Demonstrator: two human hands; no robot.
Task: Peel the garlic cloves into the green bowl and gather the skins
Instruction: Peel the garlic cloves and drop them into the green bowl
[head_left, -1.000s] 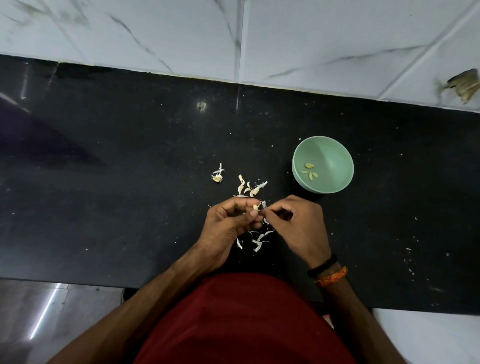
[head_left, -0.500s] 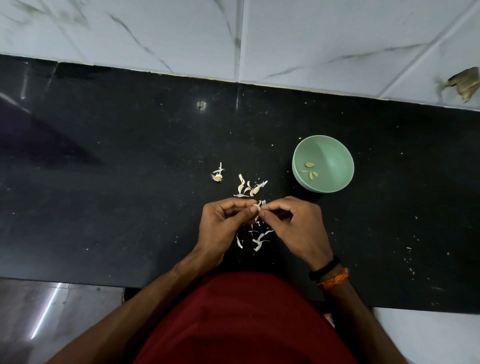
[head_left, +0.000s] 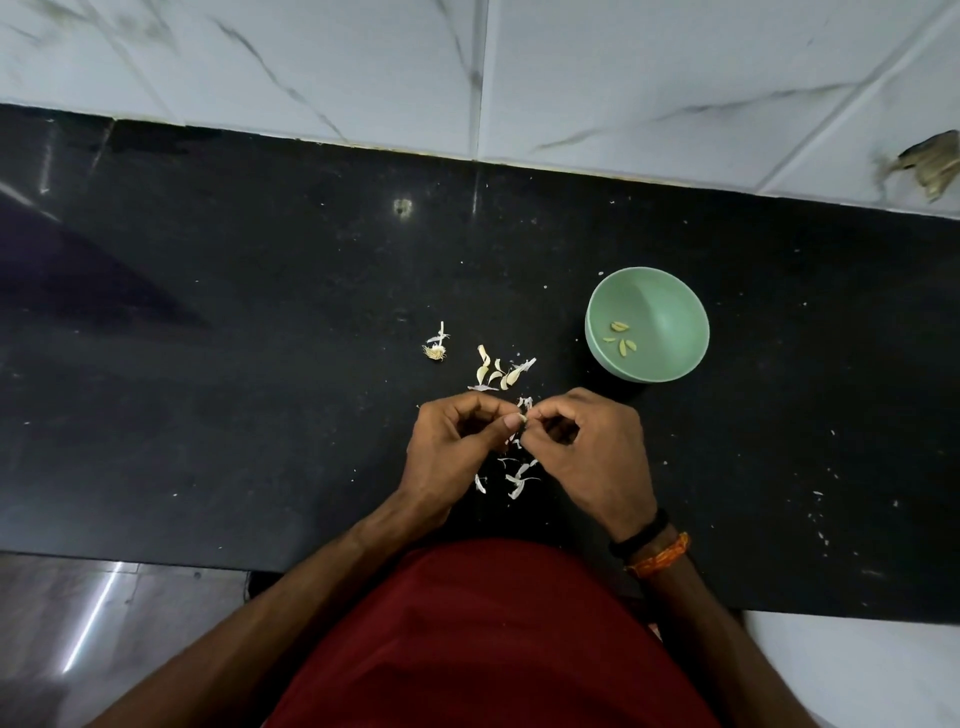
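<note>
— Where was the garlic clove (head_left: 522, 417)?
— Pinched between both hands, the left hand (head_left: 457, 447) and right hand (head_left: 592, 452) meeting fingertip to fingertip above the black tabletop (head_left: 260, 364).
— And the green bowl (head_left: 670, 312)?
— Just beyond the right hand, peeled cloves (head_left: 621, 340) inside; skins (head_left: 514, 475) lay beneath the hands.

A black stone counter (head_left: 208, 364) meets white marbled wall tiles (head_left: 675, 78), with glossy floor (head_left: 104, 623) below.

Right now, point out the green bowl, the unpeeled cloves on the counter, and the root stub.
green bowl (head_left: 670, 291): head view, bare inner wall near the far rim.
unpeeled cloves (head_left: 483, 372): head view, leftmost clove's body.
root stub (head_left: 434, 353): head view, its frayed centre.
</note>
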